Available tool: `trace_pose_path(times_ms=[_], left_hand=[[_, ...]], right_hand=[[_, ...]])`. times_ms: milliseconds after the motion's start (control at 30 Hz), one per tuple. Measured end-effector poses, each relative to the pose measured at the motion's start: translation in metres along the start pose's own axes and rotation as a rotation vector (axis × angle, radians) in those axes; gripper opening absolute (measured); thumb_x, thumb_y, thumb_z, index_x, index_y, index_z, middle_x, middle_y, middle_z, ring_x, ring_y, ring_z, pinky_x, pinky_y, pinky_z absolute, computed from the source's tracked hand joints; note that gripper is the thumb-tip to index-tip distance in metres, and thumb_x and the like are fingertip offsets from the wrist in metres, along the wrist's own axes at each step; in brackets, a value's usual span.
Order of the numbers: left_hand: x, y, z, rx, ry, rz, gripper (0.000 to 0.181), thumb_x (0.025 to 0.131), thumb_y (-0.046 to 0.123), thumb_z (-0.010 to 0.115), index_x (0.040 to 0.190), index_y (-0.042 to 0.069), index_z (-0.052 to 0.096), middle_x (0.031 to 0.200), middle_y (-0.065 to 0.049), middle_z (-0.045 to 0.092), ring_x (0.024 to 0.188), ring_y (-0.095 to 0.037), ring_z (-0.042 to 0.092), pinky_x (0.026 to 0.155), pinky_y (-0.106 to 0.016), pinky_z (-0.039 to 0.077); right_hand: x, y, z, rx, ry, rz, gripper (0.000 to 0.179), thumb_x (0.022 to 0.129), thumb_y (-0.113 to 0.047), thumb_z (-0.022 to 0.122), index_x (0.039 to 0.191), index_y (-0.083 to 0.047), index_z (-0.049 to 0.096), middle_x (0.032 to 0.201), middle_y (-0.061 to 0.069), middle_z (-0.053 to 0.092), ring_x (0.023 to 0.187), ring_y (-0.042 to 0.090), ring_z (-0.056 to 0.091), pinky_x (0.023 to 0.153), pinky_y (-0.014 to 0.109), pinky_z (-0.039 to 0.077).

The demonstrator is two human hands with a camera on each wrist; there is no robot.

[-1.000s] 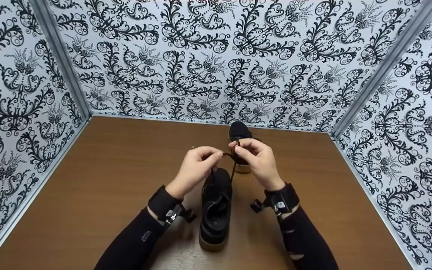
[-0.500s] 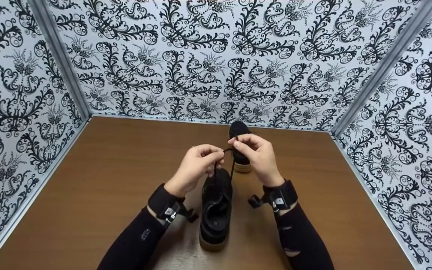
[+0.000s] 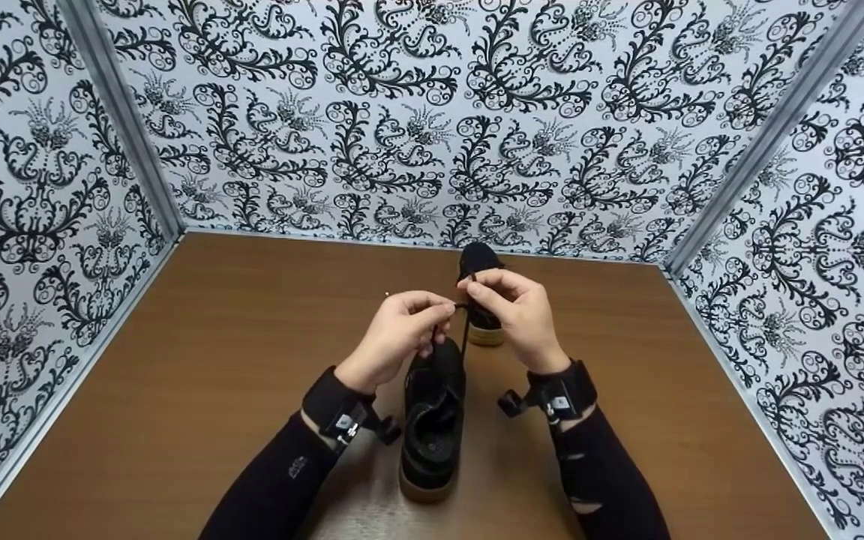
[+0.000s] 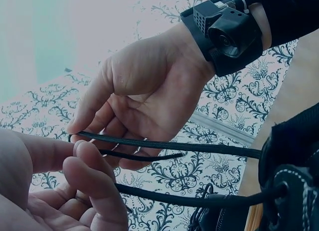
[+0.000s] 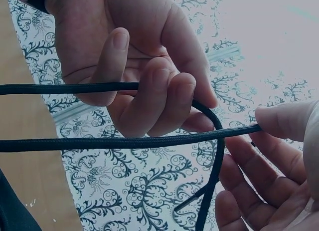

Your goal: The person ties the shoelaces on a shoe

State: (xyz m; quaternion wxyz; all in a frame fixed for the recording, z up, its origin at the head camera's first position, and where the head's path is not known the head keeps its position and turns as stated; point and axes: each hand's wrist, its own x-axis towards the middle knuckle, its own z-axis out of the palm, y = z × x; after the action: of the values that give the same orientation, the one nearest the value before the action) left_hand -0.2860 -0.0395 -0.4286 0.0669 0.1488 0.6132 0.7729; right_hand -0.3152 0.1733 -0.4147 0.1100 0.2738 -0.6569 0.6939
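Note:
A black low-top shoe (image 3: 432, 442) with a tan sole stands heel towards me, its two black laces drawn up above the toe. My left hand (image 3: 406, 330) pinches one lace (image 5: 60, 89) between thumb and fingers, just left of the right hand. Thumb and forefinger of my right hand (image 3: 516, 311) grip the other lace (image 4: 199, 147). In the right wrist view the two laces cross between the hands, and a loose lace end (image 5: 187, 200) hangs below the crossing. How the lace runs behind the left fingertips is partly hidden.
A second black shoe (image 3: 479, 259) with a tan sole stands farther back, partly behind the right hand. The brown table (image 3: 252, 300) is bounded by patterned panels (image 3: 402, 112) at the back and both sides. Each wrist carries a strapped camera.
My left hand has shifted slightly right, so the fingertips are closer to the right hand. The right hand has risen a little. Both keep hold of their laces, and the shoes stay put.

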Motion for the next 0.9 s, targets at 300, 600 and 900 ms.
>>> trace_pose_path(times_ms=[300,600,900], left_hand=[[0.0014,0.0027,0.0046,-0.025,-0.049,-0.051,0.019,0.105,0.017,0.076,0.11,0.0,0.081,0.083,-0.003,0.067,0.067,-0.012,0.057,0.052,-0.022,0.043],[0.0031,-0.0021,0.0055,0.005,-0.057,-0.04,0.019,0.101,0.017,0.081,0.113,0.002,0.084,0.079,-0.001,0.065,0.067,-0.011,0.056,0.052,-0.023,0.042],[0.0019,-0.0036,0.0046,0.01,-0.074,-0.007,0.016,0.1,0.02,0.084,0.105,0.005,0.085,0.069,0.003,0.054,0.056,-0.008,0.041,0.052,-0.025,0.033]], right_hand=[[0.0019,0.0024,-0.0018,0.006,-0.005,0.007,0.016,0.103,-0.005,0.078,0.111,0.009,0.078,0.111,0.021,0.081,0.103,0.026,0.077,0.091,0.035,0.064],[0.0011,0.0021,-0.0006,0.01,0.011,0.039,0.014,0.102,-0.003,0.08,0.109,0.008,0.078,0.11,0.019,0.081,0.101,0.029,0.077,0.089,0.036,0.065],[0.0005,0.005,-0.001,0.041,-0.009,0.053,0.014,0.103,-0.002,0.078,0.11,0.01,0.077,0.11,0.021,0.08,0.099,0.032,0.076,0.082,0.03,0.064]])
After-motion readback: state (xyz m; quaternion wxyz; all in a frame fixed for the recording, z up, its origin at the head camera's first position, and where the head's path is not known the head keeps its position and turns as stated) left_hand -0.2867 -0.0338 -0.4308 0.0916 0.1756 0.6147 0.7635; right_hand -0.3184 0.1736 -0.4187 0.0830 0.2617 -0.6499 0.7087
